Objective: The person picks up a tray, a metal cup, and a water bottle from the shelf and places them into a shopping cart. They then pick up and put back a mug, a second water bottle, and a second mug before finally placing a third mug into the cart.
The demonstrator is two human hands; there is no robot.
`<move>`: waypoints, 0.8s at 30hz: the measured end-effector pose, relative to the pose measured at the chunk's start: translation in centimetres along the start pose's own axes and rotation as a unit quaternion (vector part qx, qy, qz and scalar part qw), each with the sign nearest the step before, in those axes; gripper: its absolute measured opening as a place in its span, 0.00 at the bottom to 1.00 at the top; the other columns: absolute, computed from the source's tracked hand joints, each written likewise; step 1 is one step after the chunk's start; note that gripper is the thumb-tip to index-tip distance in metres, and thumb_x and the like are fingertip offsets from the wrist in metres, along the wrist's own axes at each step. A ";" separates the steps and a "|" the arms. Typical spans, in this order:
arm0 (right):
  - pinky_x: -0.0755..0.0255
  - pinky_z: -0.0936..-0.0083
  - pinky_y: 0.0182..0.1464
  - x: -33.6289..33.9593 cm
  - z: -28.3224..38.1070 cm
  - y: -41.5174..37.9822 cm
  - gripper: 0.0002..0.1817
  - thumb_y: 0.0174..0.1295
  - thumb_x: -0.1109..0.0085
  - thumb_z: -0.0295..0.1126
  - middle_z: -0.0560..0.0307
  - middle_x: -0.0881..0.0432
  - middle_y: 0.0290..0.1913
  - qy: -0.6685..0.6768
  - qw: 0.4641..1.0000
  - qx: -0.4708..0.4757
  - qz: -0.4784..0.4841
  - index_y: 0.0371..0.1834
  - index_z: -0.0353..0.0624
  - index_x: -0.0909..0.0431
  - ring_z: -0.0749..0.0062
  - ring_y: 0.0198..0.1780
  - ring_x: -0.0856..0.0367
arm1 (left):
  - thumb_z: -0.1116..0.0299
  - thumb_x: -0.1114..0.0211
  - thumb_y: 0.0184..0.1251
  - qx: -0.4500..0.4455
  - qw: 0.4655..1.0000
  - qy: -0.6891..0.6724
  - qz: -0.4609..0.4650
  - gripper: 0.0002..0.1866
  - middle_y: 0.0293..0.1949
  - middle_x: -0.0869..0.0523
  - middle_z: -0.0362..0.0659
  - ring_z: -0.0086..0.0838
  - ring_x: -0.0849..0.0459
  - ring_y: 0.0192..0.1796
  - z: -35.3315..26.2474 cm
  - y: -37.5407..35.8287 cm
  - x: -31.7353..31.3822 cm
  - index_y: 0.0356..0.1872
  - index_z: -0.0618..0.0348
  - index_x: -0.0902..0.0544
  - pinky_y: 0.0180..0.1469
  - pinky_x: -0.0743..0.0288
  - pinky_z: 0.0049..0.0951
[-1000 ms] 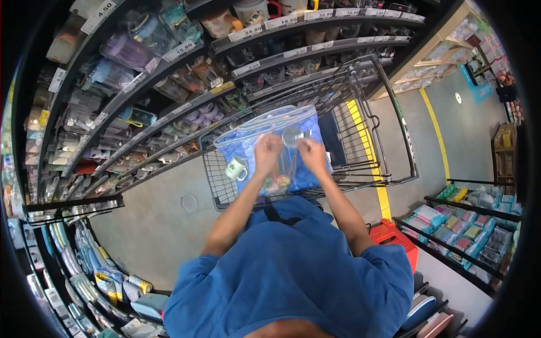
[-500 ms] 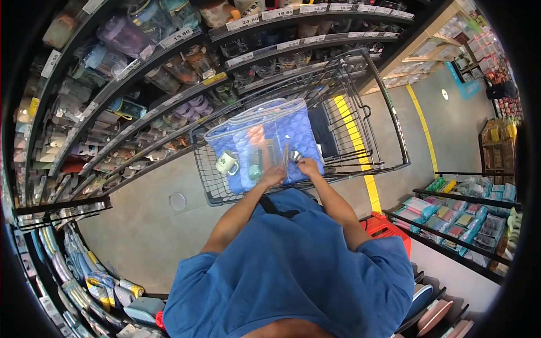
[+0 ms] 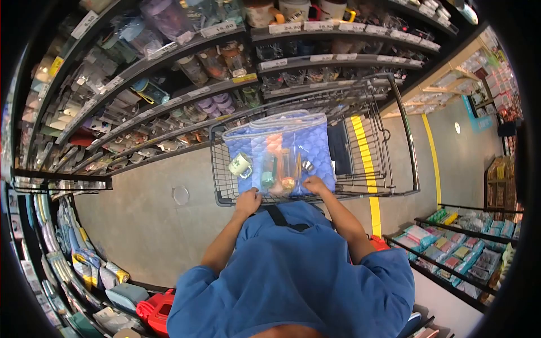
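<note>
Stocked shelving [image 3: 293, 62] backs the cart [image 3: 224, 200]. Clear packages [image 3: 269, 173] lie on the blue quilted pack [image 3: 318, 141]: probably light, slick, perhaps breakable; I favour mid-length holds. Left hand [image 3: 248, 201] and right hand [image 3: 315, 184] curl nearby; I cannot tell what they grip.

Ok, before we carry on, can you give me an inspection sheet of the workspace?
Surface: wire cart with a blue quilted item spread in its basket.
Job's things: light mug with a dark motif, green-tinted item, orange-toned item and small metallic item, all over the quilted item.
Clutter: pale round spot on the floor; red plastic object beside the person.
Grips: left grip at the cart's near rim; right grip just nearer the person than the metallic item. Can't tell whether either holds anything.
Cables: nothing seen.
Surroundings: stocked shelves with price labels; yellow floor line; packets at right.
</note>
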State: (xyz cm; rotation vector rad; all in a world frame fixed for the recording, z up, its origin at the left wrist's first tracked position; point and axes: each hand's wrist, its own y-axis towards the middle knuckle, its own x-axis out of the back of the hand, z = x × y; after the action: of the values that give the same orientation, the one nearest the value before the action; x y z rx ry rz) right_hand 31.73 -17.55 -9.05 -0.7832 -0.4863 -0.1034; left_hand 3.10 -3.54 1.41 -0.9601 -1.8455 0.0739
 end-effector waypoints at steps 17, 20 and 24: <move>0.32 0.74 0.19 -0.1 -0.6 0.1 0.16 0.56 0.39 0.41 0.57 0.18 0.27 0.095 0.989 -0.098 0.058 0.40 0.42 0.17 0.74 0.21 0.23 | 0.54 0.41 0.59 0.092 0.995 -0.046 0.008 0.20 0.43 0.14 0.55 0.49 0.16 0.48 0.5 1.5 0.6 0.46 0.56 0.18 0.51 0.23 0.46; 0.32 0.78 0.18 0.3 0.0 -0.2 0.15 0.59 0.38 0.38 0.59 0.19 0.34 0.129 0.979 -0.133 0.083 0.44 0.40 0.20 0.77 0.24 0.24 | 0.55 0.41 0.58 0.096 0.995 -0.041 -0.006 0.19 0.41 0.14 0.56 0.49 0.16 0.47 -0.1 1.1 1.2 0.44 0.57 0.17 0.51 0.23 0.47; 0.31 0.78 0.19 0.5 0.1 -0.3 0.15 0.59 0.38 0.39 0.59 0.18 0.35 0.112 0.982 -0.132 0.072 0.45 0.41 0.19 0.77 0.25 0.23 | 0.56 0.41 0.58 0.091 0.995 -0.027 0.002 0.18 0.40 0.14 0.56 0.49 0.15 0.46 0.0 1.4 1.1 0.42 0.57 0.17 0.51 0.23 0.46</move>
State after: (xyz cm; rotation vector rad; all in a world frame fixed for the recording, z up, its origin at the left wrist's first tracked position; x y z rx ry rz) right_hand 32.03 -17.61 -8.58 -1.0505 -0.2028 -0.1202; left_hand 3.71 -1.90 1.65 -0.8408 -1.8515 0.2678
